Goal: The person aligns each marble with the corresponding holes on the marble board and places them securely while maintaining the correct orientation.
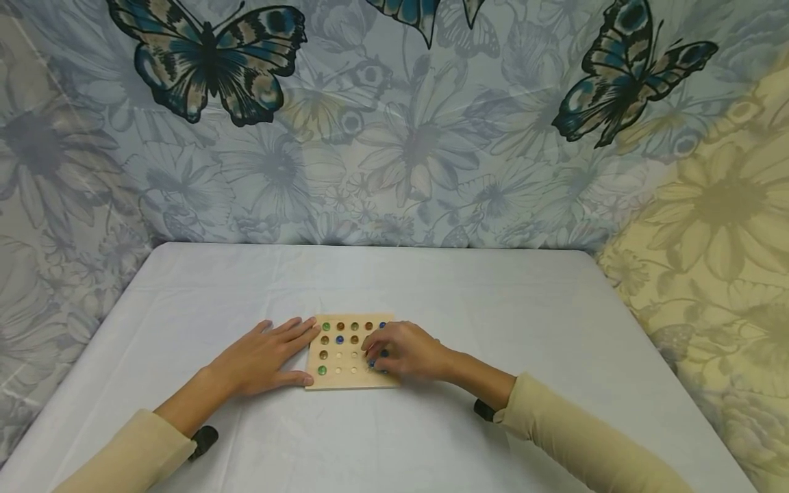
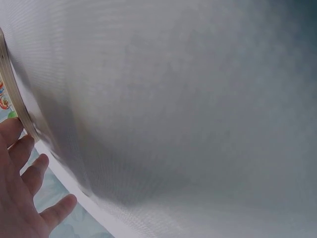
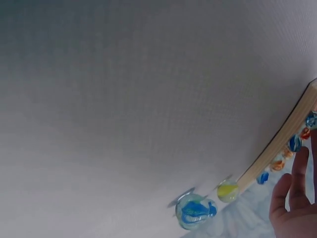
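The board (image 1: 351,382) lies on the table (image 1: 370,438), the left hand (image 1: 268,352) spread wide against its left edge, the right hand (image 1: 409,350) bent narrow over marbles (image 1: 340,339) at its right, gripping one or not I cannot tell, with a blue marble (image 3: 193,210) and yellow marble (image 3: 228,191) beside the board.

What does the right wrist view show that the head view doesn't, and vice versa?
Only the right wrist view: a blue-streaked marble and a yellow-streaked marble, loose off the end of the wooden board.
Only the head view: the left hand at that board's left edge, and printed butterflies.
Both: the right hand, the board with other marbles on it, and the white cloth.
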The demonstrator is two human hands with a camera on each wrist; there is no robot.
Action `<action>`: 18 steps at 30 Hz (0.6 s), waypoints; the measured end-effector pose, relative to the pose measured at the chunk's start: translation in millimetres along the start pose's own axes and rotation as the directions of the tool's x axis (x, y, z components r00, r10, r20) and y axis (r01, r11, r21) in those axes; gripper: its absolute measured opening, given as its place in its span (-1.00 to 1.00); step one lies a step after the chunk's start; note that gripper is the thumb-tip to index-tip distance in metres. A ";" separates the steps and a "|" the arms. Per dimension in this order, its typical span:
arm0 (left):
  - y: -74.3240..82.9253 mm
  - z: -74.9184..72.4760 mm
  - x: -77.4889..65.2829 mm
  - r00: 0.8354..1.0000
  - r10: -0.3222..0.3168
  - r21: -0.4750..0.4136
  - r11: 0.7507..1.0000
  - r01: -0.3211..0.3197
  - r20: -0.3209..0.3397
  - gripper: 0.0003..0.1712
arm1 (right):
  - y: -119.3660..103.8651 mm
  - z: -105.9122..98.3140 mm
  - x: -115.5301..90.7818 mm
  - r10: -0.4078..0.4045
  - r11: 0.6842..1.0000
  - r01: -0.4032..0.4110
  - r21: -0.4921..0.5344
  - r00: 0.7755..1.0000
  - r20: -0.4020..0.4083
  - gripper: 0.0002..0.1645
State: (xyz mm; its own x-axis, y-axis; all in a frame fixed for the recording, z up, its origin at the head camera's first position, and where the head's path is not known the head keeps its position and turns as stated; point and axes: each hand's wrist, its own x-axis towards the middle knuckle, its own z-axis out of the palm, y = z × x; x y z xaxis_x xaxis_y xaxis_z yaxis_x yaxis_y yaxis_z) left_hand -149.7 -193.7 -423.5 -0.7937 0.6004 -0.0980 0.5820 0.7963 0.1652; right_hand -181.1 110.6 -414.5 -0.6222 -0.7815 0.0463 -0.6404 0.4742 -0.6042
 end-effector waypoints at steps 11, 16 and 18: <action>-0.4 1.3 0.2 1.000 0.003 0.002 1.000 -0.002 -0.009 0.00 | -1.4 5.1 1.7 -0.010 0.997 0.012 -0.074 1.000 0.019 -0.68; -2.1 3.9 0.7 1.000 0.006 0.005 1.000 -0.006 -0.013 0.02 | -3.0 2.7 1.7 -0.029 0.997 0.030 -0.073 0.999 0.023 -0.68; -2.6 4.3 0.8 1.000 0.005 0.005 1.000 -0.005 -0.011 0.02 | -3.8 -0.5 1.3 -0.033 0.997 0.034 -0.066 0.999 0.011 -0.68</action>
State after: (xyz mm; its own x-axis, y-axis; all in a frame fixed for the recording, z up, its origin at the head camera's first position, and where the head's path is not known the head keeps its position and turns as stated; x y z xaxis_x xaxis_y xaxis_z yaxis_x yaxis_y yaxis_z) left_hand -151.1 -195.0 -428.2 -0.7925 0.6037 -0.0864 0.5870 0.7935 0.1606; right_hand -179.6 108.0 -411.7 -0.5957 -0.8012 0.0570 -0.6894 0.4736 -0.5481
